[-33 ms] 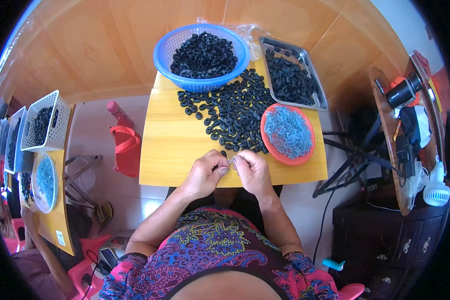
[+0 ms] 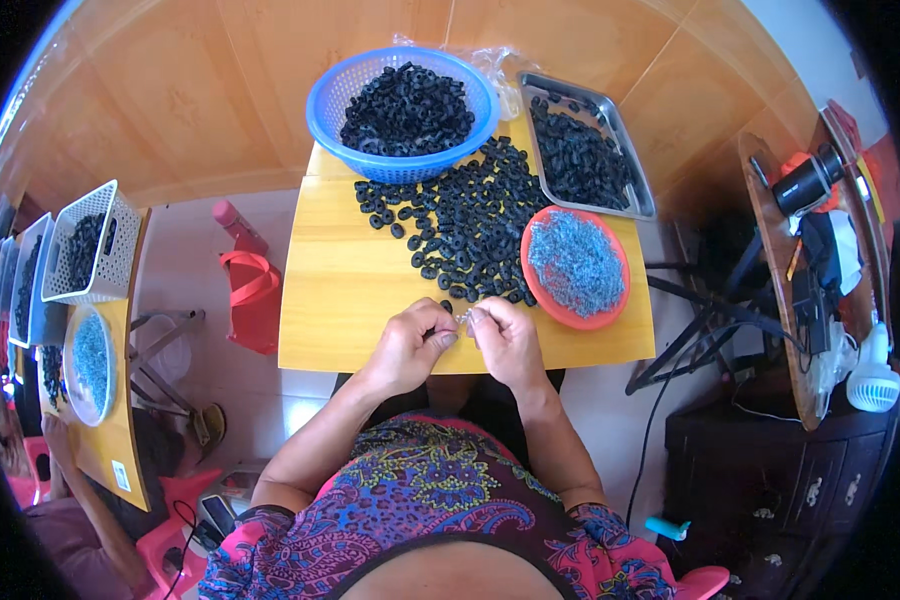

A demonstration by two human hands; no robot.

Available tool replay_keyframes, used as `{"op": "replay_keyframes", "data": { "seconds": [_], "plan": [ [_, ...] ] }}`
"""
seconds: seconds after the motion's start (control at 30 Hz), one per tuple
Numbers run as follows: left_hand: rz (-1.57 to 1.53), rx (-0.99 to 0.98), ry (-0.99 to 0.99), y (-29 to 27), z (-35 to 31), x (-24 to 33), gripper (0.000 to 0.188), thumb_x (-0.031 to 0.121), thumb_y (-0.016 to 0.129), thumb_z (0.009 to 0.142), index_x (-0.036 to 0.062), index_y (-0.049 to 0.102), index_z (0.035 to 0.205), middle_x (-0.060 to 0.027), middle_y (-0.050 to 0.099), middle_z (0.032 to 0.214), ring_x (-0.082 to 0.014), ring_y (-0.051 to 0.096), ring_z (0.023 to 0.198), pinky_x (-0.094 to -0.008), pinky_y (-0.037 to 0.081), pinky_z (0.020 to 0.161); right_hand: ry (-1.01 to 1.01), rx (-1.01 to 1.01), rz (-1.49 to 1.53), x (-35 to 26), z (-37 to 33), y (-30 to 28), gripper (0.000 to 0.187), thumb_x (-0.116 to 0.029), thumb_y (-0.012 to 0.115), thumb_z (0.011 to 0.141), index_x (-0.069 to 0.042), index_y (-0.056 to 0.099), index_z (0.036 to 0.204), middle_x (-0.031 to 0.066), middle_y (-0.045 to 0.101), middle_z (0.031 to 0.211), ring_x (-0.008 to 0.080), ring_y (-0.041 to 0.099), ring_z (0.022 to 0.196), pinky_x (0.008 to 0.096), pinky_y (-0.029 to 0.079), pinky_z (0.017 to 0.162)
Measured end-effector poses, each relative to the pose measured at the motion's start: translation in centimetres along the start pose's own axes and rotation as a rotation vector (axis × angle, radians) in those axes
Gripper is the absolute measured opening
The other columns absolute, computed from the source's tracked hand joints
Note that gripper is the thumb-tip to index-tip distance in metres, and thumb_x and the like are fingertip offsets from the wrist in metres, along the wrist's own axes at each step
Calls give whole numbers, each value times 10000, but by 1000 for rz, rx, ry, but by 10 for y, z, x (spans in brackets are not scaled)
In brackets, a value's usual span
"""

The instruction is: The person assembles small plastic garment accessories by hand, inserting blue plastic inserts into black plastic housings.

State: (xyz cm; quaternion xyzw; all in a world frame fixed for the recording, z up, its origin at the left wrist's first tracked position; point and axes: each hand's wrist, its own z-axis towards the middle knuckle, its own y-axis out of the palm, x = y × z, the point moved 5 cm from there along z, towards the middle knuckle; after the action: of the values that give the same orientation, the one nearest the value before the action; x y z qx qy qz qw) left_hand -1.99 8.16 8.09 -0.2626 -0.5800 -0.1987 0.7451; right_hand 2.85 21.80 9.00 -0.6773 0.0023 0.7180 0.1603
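Note:
Over the near edge of the yellow table (image 2: 340, 280), my two hands meet with fingers curled. My left hand (image 2: 406, 346) is closed in a pinch; whatever lies inside it is hidden by the fingers. Between thumb and finger, my right hand (image 2: 507, 345) pinches a tiny silvery metal piece (image 2: 463, 319) that shows in the gap between the hands. Just beyond them spreads a pile of small black ring-like parts (image 2: 470, 225). An orange-red dish (image 2: 576, 322) heaped with small silvery-blue metal pieces (image 2: 576, 262) stands to the right of my right hand.
A blue perforated basket (image 2: 320, 135) full of black parts stands at the back, beside a metal tray (image 2: 642, 205) with more. A red bag (image 2: 253, 310) sits on the floor at left. Another person's arm (image 2: 95, 500) rests at a side table holding a white basket (image 2: 120, 245).

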Motion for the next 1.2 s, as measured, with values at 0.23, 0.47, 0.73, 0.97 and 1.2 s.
{"op": "replay_keyframes", "data": {
  "seconds": [0.23, 0.47, 0.73, 0.97, 1.2],
  "plan": [
    [484, 208, 220, -5, 12, -13, 103, -25, 638, 712, 11, 637, 809, -112, 571, 774, -292, 583, 708, -362, 473, 617, 92, 115, 63, 47, 10, -6, 144, -69, 548, 871, 1, 580, 749, -56, 477, 613, 14, 392, 531, 216, 317, 452],
    [647, 198, 165, -5, 19, -26, 205, -9, 660, 682, 28, 656, 884, -115, 583, 814, -293, 594, 741, -366, 495, 644, 177, 92, 70, 55, 5, -10, 162, -93, 513, 900, -15, 591, 781, -5, 551, 657, 45, 479, 559, 203, 385, 505],
    [419, 210, 455, 2, 12, 21, 229, -14, 690, 658, 16, 655, 882, -132, 602, 873, -301, 588, 784, -375, 493, 673, 95, 66, 123, 36, -1, -3, 153, -85, 517, 915, -14, 599, 809, -16, 548, 668, 32, 462, 554, 191, 376, 505],
    [565, 198, 530, 9, 10, 26, 143, -5, 659, 685, -2, 638, 826, -140, 593, 815, -295, 576, 708, -342, 471, 630, 120, 48, 101, 26, -9, 0, 105, -41, 577, 864, 16, 570, 777, -19, 522, 662, 40, 453, 607, 230, 379, 518],
    [-449, 356, -365, -1, 9, -39, 101, 63, 592, 869, -26, 635, 850, 9, 606, 786, -52, 493, 710, -218, 419, 632, -227, 192, -321, 11, -16, -4, 73, 50, 623, 784, 24, 579, 835, 71, 564, 733, 137, 556, 617, 261, 438, 544]
  ]
}}
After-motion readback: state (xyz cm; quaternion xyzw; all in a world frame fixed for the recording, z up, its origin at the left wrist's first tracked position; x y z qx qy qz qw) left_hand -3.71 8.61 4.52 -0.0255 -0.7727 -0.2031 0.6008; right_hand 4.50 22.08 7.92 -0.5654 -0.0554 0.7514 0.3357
